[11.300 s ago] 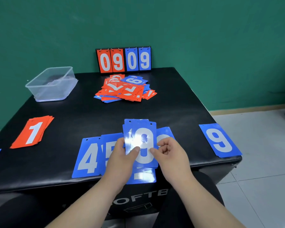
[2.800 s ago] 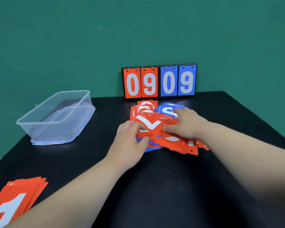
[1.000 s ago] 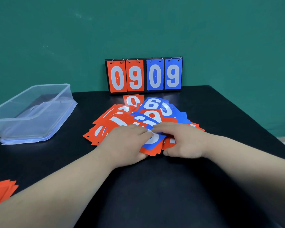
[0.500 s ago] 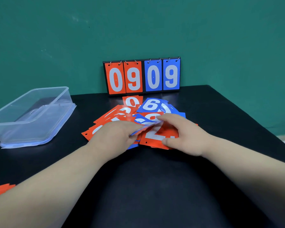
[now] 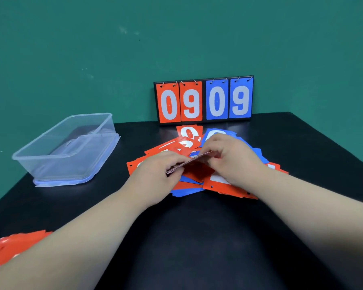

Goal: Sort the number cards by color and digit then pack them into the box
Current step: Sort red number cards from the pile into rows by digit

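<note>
Single card is held edge-on just above the mixed pile mid-table. Left hand and right hand each pinch an end (digit unreadable). Step looks like sorting, not packing. Next: read colour and digit, place on the matching stack, e.g. red stack near-left. Box sits far-left.

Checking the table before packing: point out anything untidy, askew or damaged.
The pile of cards mid-table is a jumble: red and blue mixed, overlapping at all angles. The left hand and right hand pinch one card edge-on above it. No damage shows.
</note>
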